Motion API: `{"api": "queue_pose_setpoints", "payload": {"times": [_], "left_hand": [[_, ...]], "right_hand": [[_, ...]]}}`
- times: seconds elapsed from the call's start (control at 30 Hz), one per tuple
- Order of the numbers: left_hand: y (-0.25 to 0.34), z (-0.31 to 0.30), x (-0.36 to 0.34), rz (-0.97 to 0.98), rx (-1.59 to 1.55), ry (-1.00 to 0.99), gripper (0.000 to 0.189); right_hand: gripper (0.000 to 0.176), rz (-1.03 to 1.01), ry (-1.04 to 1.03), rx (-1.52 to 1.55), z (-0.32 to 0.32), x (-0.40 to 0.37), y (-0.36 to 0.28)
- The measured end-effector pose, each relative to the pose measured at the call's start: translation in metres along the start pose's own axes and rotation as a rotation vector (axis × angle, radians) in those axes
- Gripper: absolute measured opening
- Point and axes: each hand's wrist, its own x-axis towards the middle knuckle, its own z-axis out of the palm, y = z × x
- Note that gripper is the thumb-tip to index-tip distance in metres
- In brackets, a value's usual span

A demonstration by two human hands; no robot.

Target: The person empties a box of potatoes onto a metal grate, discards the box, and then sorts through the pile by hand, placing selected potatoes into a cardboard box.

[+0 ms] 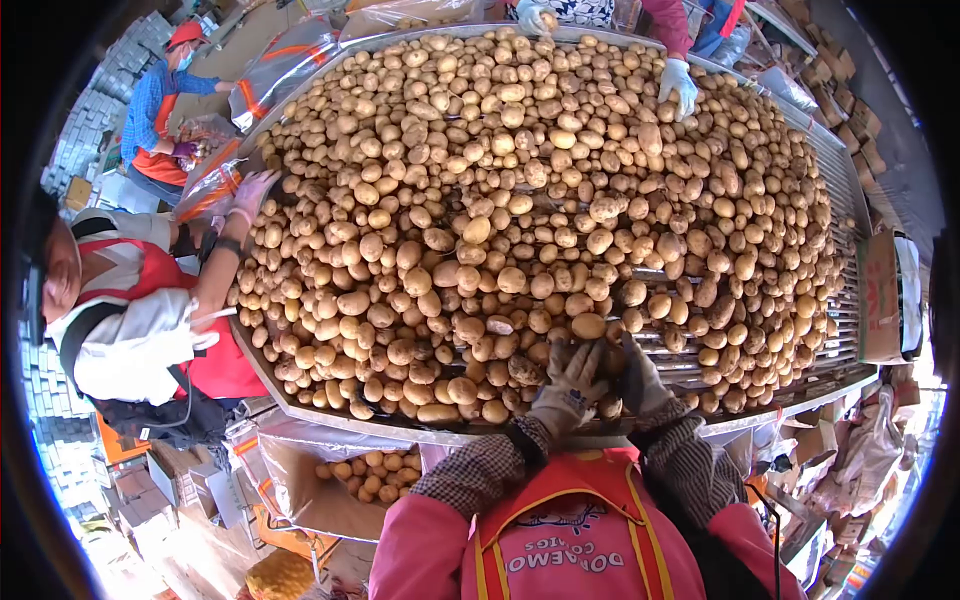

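Observation:
Potatoes [476, 230] cover a large slatted metal sorting table [845, 290] in front of me. My left hand [570, 385], in a grey work glove, lies palm down on potatoes near the table's front edge, its fingers stretched out and slightly apart. A larger potato [588, 326] sits just beyond those fingertips. Close on the right, my right hand [642, 378], in a dirty dark-and-light glove, is turned on its edge with the fingers extended. It touches the potatoes between both hands; its palm side is partly hidden. Neither hand visibly grips a potato.
A person in a red apron [215, 360] stands at the table's left end, a pink-gloved hand [252, 195] on the potatoes. Across the table is another person's gloved hand [678, 85]. A lined box of potatoes [290, 465] stands front left. A carton [880, 300] stands at the right end.

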Motion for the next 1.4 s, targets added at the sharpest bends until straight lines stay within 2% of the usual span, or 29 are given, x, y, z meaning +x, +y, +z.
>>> {"api": "queue_pose_setpoints", "payload": {"times": [0.03, 0.07, 0.1, 0.13, 0.17, 0.2, 0.23, 0.3, 0.33, 0.37, 0.4, 0.5, 0.53, 0.57, 0.6, 0.63, 0.7, 0.73, 0.77, 0.8, 0.83, 0.87, 0.9, 0.93, 1.07, 1.13, 1.27, 1.37, 1.4], "left_hand": [[-0.017, 0.001, 0.001, 0.037, 0.064, 0.173, 0.043], [-0.033, 0.002, 0.001, 0.072, 0.128, 0.348, 0.041], [-0.044, -0.014, 0.001, 0.071, 0.126, 0.351, 0.041], [-0.049, -0.042, 0.001, 0.031, 0.138, 0.173, 0.037], [-0.055, -0.071, 0.001, -0.007, 0.150, 0.000, 0.034], [-0.065, -0.096, 0.001, -0.036, 0.199, -0.069, 0.035], [-0.083, -0.102, -0.003, -0.050, 0.084, 0.042, 0.045], [-0.118, -0.113, -0.020, -0.129, -0.102, 0.192, 0.070], [-0.134, -0.119, -0.027, -0.192, -0.172, 0.238, 0.085], [-0.159, -0.108, -0.032, -0.216, -0.307, 0.319, 0.096], [-0.168, -0.120, -0.044, -0.278, -0.375, 0.367, 0.095], [-0.201, -0.125, -0.055, -0.180, -0.331, 0.550, 0.062], [-0.208, -0.130, -0.056, -0.186, -0.338, 0.653, 0.046], [-0.213, -0.134, -0.063, -0.295, -0.419, 0.739, 0.027], [-0.235, -0.127, -0.071, -0.317, -0.218, 0.788, 0.025], [-0.237, -0.138, -0.077, -0.471, -0.435, 0.733, 0.020], [-0.218, -0.160, -0.096, -0.588, -0.603, 0.781, 0.022], [-0.221, -0.155, -0.105, -0.565, -0.434, 0.849, 0.022], [-0.215, -0.151, -0.113, -0.600, -0.454, 0.882, 0.022], [-0.205, -0.144, -0.122, -0.636, -0.474, 0.913, 0.023], [-0.201, -0.121, -0.127, -0.717, -0.599, 0.961, 0.025], [-0.183, -0.120, -0.132, -0.673, -0.536, 0.997, 0.026], [-0.172, -0.108, -0.138, -0.700, -0.681, 0.962, 0.026], [-0.162, -0.095, -0.142, -0.726, -0.822, 0.929, 0.026], [-0.130, -0.062, -0.133, -0.653, -0.999, 0.963, 0.026], [-0.118, -0.069, -0.124, -0.559, -0.720, 0.934, 0.026], [-0.108, -0.060, -0.126, -0.528, -0.953, 0.950, 0.024], [-0.097, -0.071, -0.141, -0.601, -1.313, 0.885, 0.027], [-0.099, -0.038, -0.141, -0.560, -1.491, 0.975, 0.030]], "right_hand": [[0.054, -0.515, -0.039, -0.705, 0.020, -0.009, -0.001], [0.056, -0.510, -0.094, -0.723, 0.033, 0.007, 0.001], [0.059, -0.504, -0.149, -0.740, 0.046, 0.023, 0.003], [0.060, 0.017, -0.186, -0.062, 0.047, 0.060, 0.008], [0.061, -0.023, -0.095, -0.190, 0.100, 0.034, -0.002], [0.059, 0.074, 0.020, -0.238, 0.142, 0.024, -0.010], [0.063, 0.008, -0.070, -0.358, 0.146, 0.051, -0.004], [0.064, 0.014, -0.162, -0.272, 0.183, 0.055, -0.009], [0.060, 0.079, -0.162, -0.071, 0.221, 0.035, -0.023], [0.052, 0.034, -0.188, -0.089, 0.236, 0.053, -0.028], [0.045, 0.080, -0.102, 0.013, 0.254, 0.084, -0.026], [0.051, -0.185, -0.430, -0.163, 0.299, 0.105, -0.030], [0.055, -0.121, -0.587, -0.066, 0.306, 0.108, -0.037], [0.056, -0.222, -0.539, -0.168, 0.303, 0.105, -0.041], [0.057, -0.323, -0.489, -0.274, 0.303, 0.092, -0.051], [0.053, -0.364, -0.331, -0.459, 0.300, 0.080, -0.060], [0.042, -0.457, -0.059, -0.838, 0.287, 0.042, -0.063], [0.036, -0.691, -0.195, -1.150, 0.258, 0.038, -0.054], [0.032, -0.593, -0.131, -1.246, 0.228, 0.040, -0.037], [0.033, -1.095, -0.184, -1.463, 0.194, 0.053, -0.007], [0.036, -0.849, -0.153, -1.523, 0.197, 0.031, 0.008], [0.036, -0.822, -0.141, -1.653, 0.208, 0.017, 0.023], [0.034, -0.675, -0.187, -1.777, 0.240, -0.005, 0.027], [0.030, -0.806, -0.120, -1.923, 0.245, -0.002, 0.051], [0.024, -0.710, -0.043, -2.141, 0.262, 0.044, 0.081], [0.024, -0.892, -0.120, -2.126, 0.251, 0.085, 0.081], [0.037, -0.820, -0.256, -2.034, 0.247, 0.086, 0.048], [0.044, -0.415, -0.285, -1.451, 0.225, 0.071, 0.030], [0.044, -0.300, -0.347, -1.183, 0.218, 0.070, 0.029]]}}
